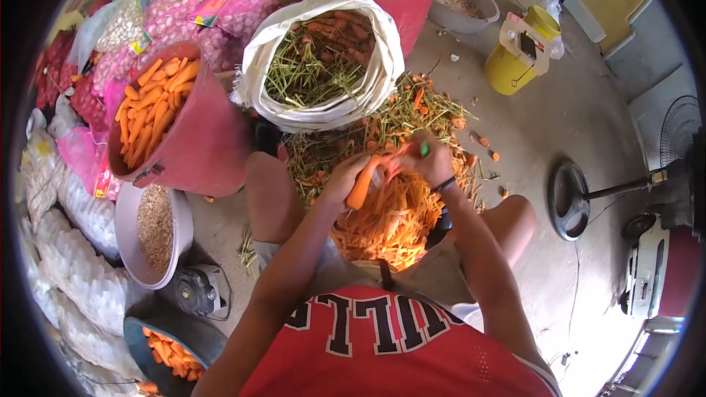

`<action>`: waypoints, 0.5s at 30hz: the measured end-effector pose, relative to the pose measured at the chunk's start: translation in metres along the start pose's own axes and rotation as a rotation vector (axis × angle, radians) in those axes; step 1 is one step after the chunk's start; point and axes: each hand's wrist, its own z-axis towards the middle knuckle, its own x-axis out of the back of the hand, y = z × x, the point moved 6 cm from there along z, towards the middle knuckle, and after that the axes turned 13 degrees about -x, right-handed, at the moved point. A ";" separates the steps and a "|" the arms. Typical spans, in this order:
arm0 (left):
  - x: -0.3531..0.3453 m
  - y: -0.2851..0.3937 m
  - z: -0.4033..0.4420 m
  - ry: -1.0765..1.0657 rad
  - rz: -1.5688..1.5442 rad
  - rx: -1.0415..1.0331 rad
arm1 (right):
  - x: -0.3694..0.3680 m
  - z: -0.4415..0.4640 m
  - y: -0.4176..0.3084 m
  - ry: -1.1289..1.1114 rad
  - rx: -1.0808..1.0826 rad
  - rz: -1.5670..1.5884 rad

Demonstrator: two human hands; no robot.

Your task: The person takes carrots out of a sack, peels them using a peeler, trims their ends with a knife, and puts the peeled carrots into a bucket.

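Note:
My left hand (341, 179) is wrapped round an orange carrot (362, 185), held over a heap of carrot peelings (393, 224) between my knees. Close beside it, my right hand (437, 163) is closed on a peeler with a green part (424, 149). Motion smears the peeler and the far end of the carrot, so I cannot tell whether they touch. Just beyond my hands, green stems and carrot tops (423, 106) litter the floor. A white sack (254, 66) of unpeeled carrots with their greens stands farther out.
Left of me a red tub (213, 129) holds peeled carrots. Nearby are a basin (184, 228) of pale pieces, a scale (195, 290) and a dark bucket (136, 338) of cut carrots. A red bin (397, 0) stands behind the sack. To the right are a yellow bucket (507, 70) and a fan (570, 198).

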 end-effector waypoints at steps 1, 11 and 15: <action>-0.002 0.000 0.003 -0.010 -0.107 0.003 | -0.010 -0.017 -0.027 -0.039 0.226 -0.049; -0.022 0.059 0.002 -0.156 -0.178 -0.324 | 0.024 0.023 0.035 0.152 -0.044 -0.258; 0.014 0.044 0.008 -0.155 0.071 -0.139 | -0.011 0.006 0.032 0.030 -0.046 -0.336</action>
